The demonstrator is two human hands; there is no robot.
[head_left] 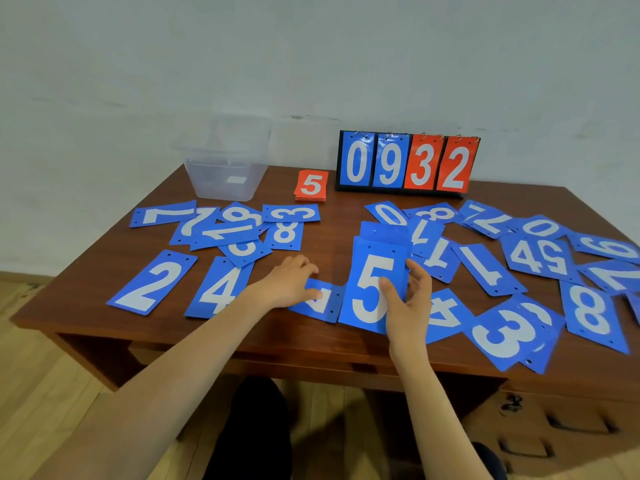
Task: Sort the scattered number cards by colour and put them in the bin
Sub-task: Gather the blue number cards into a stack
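Note:
Many blue number cards lie scattered over the brown table (332, 216). My right hand (408, 299) grips a small stack of blue cards (374, 268) with a 5 on top, thumb on its face. My left hand (291, 282) pinches a blue card (322, 303) that lies flat on the table just left of the stack. Blue cards 2 (152, 282) and 4 (218, 289) lie further left. A neat pile of red cards (311, 185) topped by a 5 sits at the back. The clear plastic bin (227, 168) stands at the back left.
A flip scoreboard (405, 164) showing 0 9 3 2 stands at the back right of the red pile. More blue cards cover the right side, some overhanging the front edge near a 3 (509, 334). A white wall rises behind the table.

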